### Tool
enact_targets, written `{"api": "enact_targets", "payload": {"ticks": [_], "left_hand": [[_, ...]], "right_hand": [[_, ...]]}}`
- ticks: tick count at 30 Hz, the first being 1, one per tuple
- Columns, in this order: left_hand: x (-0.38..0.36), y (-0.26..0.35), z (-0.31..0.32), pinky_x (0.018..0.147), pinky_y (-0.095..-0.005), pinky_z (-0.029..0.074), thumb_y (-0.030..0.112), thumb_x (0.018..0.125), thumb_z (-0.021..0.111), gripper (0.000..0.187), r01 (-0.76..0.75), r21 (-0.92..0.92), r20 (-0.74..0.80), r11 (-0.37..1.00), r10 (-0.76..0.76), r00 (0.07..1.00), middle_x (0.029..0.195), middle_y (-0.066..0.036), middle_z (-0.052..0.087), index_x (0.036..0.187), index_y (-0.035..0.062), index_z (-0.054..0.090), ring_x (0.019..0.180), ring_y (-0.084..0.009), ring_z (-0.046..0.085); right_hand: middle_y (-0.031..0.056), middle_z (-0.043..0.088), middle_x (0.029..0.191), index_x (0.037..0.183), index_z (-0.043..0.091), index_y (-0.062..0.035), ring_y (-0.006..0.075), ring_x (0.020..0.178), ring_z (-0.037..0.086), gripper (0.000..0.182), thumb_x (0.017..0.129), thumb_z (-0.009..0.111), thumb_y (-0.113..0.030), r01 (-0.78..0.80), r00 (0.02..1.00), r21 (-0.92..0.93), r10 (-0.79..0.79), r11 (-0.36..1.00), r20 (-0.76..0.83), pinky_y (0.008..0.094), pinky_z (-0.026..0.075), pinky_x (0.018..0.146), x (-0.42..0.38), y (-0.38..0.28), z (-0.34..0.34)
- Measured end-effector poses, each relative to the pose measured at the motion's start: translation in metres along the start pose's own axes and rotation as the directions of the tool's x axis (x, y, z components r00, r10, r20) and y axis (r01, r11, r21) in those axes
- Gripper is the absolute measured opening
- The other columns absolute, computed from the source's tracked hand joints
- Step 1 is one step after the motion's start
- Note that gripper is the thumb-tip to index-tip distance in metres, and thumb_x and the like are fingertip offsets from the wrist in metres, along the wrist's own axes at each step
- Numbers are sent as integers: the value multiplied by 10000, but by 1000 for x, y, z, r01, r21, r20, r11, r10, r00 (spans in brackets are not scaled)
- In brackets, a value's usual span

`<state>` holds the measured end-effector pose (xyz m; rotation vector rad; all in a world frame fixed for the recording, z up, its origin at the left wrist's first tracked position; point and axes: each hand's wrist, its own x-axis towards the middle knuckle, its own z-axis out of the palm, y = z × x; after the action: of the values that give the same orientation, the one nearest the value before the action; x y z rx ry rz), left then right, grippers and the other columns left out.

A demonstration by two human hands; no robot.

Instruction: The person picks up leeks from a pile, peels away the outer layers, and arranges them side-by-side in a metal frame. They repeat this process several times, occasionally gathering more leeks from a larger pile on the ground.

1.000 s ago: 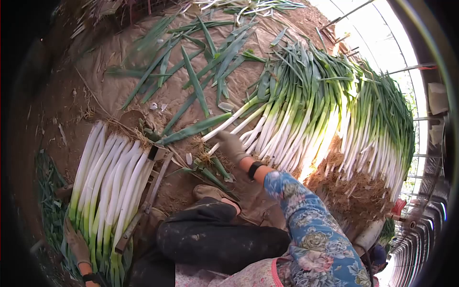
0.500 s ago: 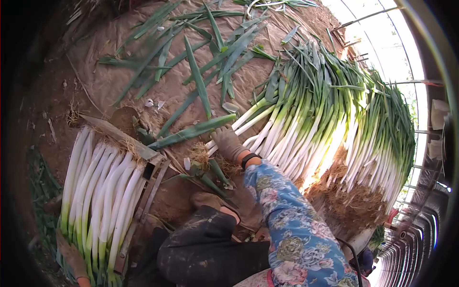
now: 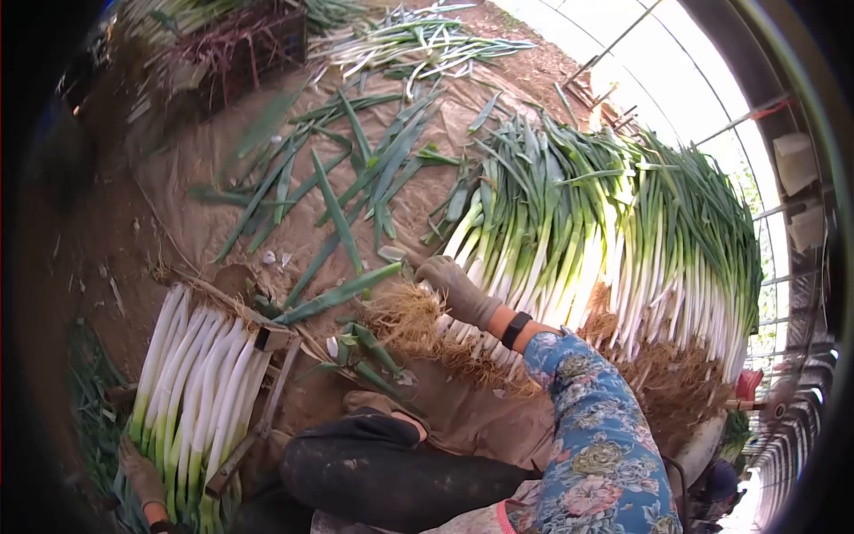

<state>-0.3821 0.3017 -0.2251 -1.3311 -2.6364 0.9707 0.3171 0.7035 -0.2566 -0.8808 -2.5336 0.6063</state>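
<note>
My gloved right hand [image 3: 458,289] is closed around white stalks of long green onions at the left end of a big pile [image 3: 569,231]. Bushy roots [image 3: 405,316] stick out beside its fingers. At the lower left, a bundle of green onions [image 3: 191,374] lies in a wooden and metal frame [image 3: 267,392], roots against its board. My gloved left hand [image 3: 142,476] rests along the left side of that bundle, by the green part, with its fingers seemingly laid flat. Part of this hand is dim.
Loose green leaves [image 3: 338,200] lie scattered over a brown ground sheet [image 3: 169,178]. Farther back are more thin onions [image 3: 427,44] and a dark crate [image 3: 258,62]. My bent leg [image 3: 382,463] is between the frame and the pile. A person [image 3: 716,485] shows at the lower right.
The view has shifted, bringing the crate at the back into sight. My right hand has gone from the stalks lying apart to the pile's left end. My left hand stays by the framed bundle.
</note>
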Motion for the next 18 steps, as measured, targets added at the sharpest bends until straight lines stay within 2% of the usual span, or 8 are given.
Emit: {"api": "enact_targets", "payload": {"ticks": [2,5,7,8,9,11,13,18], "left_hand": [[-6,13,-35,1245,-404,210,77,918,575,708,77,-103,104,992,-66,992,1592,-128,309,1551,49,260,1485,-306,256],[-27,12,-52,1223,-438,233,92,895,624,726,44,-239,2,970,-45,999,1576,-141,336,1536,44,286,1476,-323,271],[-39,10,-51,1199,-466,257,84,866,662,731,-1,-267,-161,964,-44,986,1552,-153,366,1513,45,323,1458,-333,300],[-49,10,-55,1197,-467,259,83,863,665,725,-17,-273,-214,962,-43,976,1548,-153,371,1506,45,333,1455,-331,305],[-61,7,-61,1195,-469,261,82,859,669,719,-32,-275,-266,961,-44,963,1543,-154,376,1499,45,344,1452,-330,310],[-93,19,-115,1189,-473,271,62,846,676,707,-7,-396,-251,918,-101,963,1525,-157,392,1483,40,368,1442,-334,324],[-115,22,-142,1187,-475,272,52,843,677,705,4,-464,-264,886,-142,954,1520,-157,398,1478,38,373,1437,-340,329],[-143,33,-188,1160,-473,307,-25,789,643,677,-199,-405,-542,892,-59,838,1490,-175,425,1429,40,433,1407,-356,370]], "right_hand": [[160,584,1072,1056,558,-65,375,1052,538,299,794,675,-150,32,998,36,-30,999,-50,438,426,943,0,-23,-29],[159,583,1065,1047,556,-60,379,1038,546,308,803,704,-175,34,988,77,-22,996,-154,442,442,923,0,-50,-63],[158,585,1048,1044,556,-52,383,1025,558,326,801,726,-187,21,977,94,0,995,-214,444,456,905,1,-58,-79],[161,600,1035,1075,561,-37,379,1005,579,403,776,770,-208,76,951,91,-45,993,-306,442,474,891,3,-60,-89],[168,618,1048,1117,557,-10,345,988,608,453,778,794,-194,32,953,101,0,994,-304,406,493,891,8,-73,-109],[147,588,893,952,555,-27,360,847,588,267,762,742,-51,83,895,253,39,964,-444,411,483,755,20,-96,-145],[148,615,926,1019,570,-8,337,868,616,281,775,709,9,110,884,359,74,927,-462,391,497,782,20,-101,-175],[187,664,1032,1251,577,7,306,907,655,466,793,625,80,201,855,459,73,866,-513,351,524,820,17,-115,-216]]}}
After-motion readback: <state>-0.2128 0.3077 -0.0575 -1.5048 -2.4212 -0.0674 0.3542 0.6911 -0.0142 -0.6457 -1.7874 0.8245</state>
